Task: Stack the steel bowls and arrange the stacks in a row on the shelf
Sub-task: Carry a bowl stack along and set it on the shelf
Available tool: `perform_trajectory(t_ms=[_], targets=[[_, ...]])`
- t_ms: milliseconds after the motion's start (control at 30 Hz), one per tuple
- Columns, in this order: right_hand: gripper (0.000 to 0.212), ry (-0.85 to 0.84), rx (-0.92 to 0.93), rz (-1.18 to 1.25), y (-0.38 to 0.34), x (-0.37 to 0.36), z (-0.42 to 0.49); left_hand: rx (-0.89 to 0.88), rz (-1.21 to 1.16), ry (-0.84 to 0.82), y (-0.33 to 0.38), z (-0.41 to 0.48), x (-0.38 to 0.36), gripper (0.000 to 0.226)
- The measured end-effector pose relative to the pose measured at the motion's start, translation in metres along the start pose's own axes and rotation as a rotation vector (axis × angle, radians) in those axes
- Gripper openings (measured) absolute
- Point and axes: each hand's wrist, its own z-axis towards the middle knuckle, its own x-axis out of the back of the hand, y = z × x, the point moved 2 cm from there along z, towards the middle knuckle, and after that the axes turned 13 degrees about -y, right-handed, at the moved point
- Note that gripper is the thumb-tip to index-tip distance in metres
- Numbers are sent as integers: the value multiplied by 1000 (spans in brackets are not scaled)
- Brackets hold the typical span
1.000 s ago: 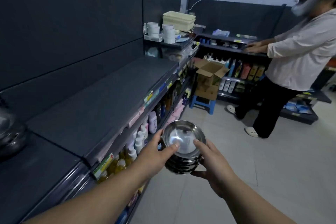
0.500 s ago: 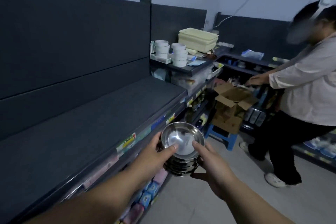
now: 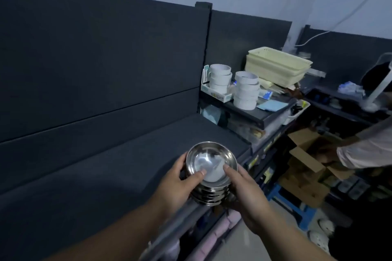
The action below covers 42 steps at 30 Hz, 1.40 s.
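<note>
The left hand (image 3: 174, 184) and right hand (image 3: 248, 195) clasp the stack of bowls (image 3: 212, 167) from both sides, thumbs hooked into the top one; it hovers over the front edge of the shelf (image 3: 106, 176); released this near the lip, it could tip off.

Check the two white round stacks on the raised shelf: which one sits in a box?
The left stack, nearer the back panel: it stands in a small white box. The right stack stands bare on the dark shelf.
</note>
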Motion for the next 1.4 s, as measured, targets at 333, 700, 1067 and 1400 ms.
perform_trajectory(t_ms=[333, 700, 1067, 1400], targets=[[21, -129, -64, -47, -43, 15, 163, -33, -13, 205, 11, 124, 58, 53], [28, -436, -121, -152, -55, 27, 300, -5, -44, 656, -5, 200, 81, 48], [41, -495, -33, -152, -40, 25, 318, -26, -174, 855, 1, 198, 71, 42], [20, -263, 85, -458, -2, 19, 231, 409, 442, 919, -7, 52, 47, 66]])
